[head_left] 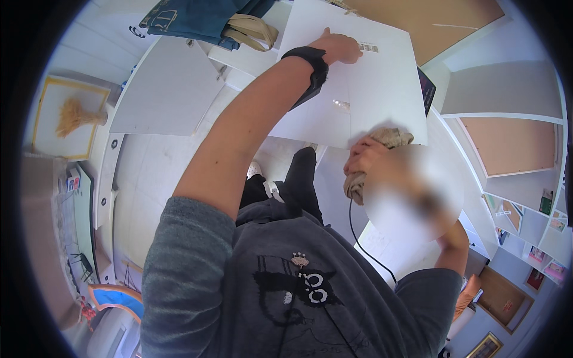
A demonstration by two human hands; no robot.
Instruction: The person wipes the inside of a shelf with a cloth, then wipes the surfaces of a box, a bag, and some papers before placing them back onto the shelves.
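A large white flat surface, a panel or the top of a box, lies in front of me with a small printed label near its far part. My left hand rests on it beside the label, thumb stuck out and fingers curled; what is under them is hidden. A black band circles that wrist. Bunched in my right hand is a beige cloth, held at the near right edge of the white surface. A blurred patch covers part of my right forearm.
Blue folded fabric and a tan strap lie at the far left. White shelving stands on the right. Below my right hand hangs a thin black cord. A framed dried plant is at the left.
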